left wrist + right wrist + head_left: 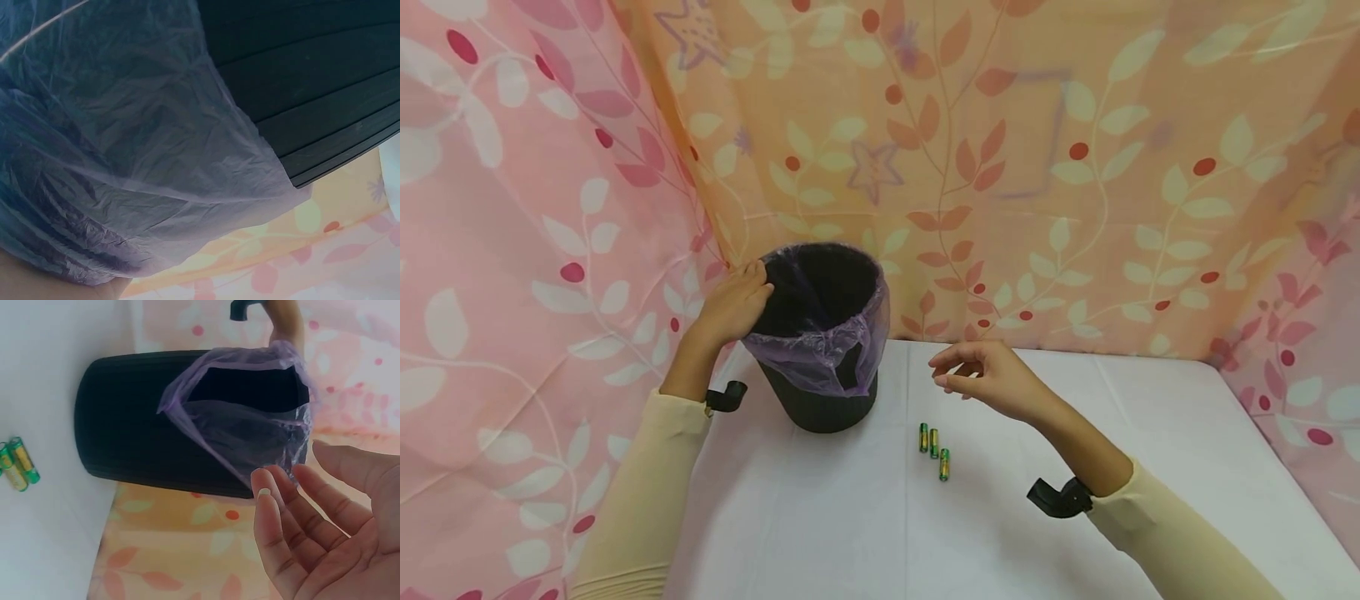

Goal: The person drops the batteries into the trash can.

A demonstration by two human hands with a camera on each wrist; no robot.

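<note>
A black trash bin (pixel 820 410) stands on the table, lined with a thin purple plastic bag (pixel 808 362) folded over its rim. My left hand (pixel 735 302) grips the rim on the left side, fingers hooked over the edge. The bag's overhang (pixel 156 144) covers most of that hand in the left wrist view. To the right of the bin, my right hand (pixel 992 379) hovers above the table with loosely bent fingers and nothing in them. Three green and gold batteries (pixel 934 443) lie close together on the table, nearer to me than the right hand.
A white cloth covers the table (pixel 820 525). Patterned curtains (pixel 1037 192) hang close behind the bin and along its left side. Each wrist carries a small black camera mount (pixel 1060 498).
</note>
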